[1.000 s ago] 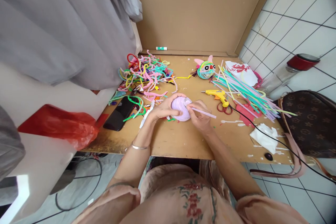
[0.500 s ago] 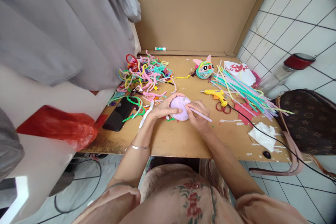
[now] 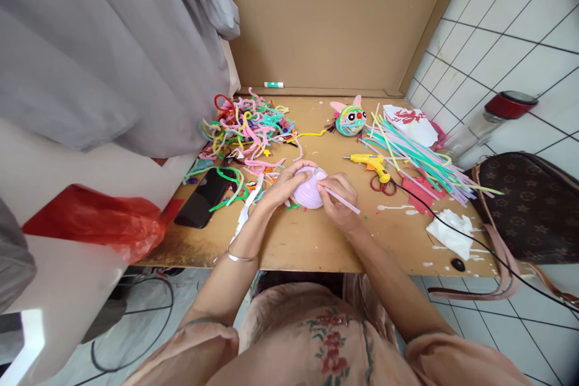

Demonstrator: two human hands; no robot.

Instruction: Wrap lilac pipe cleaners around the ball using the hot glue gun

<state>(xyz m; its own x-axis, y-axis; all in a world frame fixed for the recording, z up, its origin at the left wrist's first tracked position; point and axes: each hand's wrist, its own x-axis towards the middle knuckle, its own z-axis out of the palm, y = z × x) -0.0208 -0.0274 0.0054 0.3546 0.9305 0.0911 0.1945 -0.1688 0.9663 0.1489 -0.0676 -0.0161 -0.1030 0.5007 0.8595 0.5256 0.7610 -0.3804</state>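
Observation:
A ball wrapped in lilac pipe cleaner [image 3: 309, 194] is held over the near middle of the table. My left hand [image 3: 289, 184] grips it from the left, with the thumb lying across its top. At the ball's right side my right hand [image 3: 338, 200] pinches a lilac pipe cleaner [image 3: 346, 202], whose loose end sticks out to the lower right. Some of the right fingers are hidden behind the hand. Beyond the hands sits a finished-looking striped ball with pink ears, eyes and a red nose [image 3: 351, 120].
A yellow glue gun [image 3: 370, 164] with a black cord lies right of my hands, over red-handled scissors [image 3: 382, 186]. Straight pipe cleaners [image 3: 407, 151] lie behind it. Tangled pipe cleaners [image 3: 248, 126] and a phone [image 3: 203, 199] are on the left. A brown bag [image 3: 529, 205] stands at right.
My left thumb has shifted up onto the top of the ball, and the ball has turned slightly. My right hand still pinches the lilac pipe cleaner at its side.

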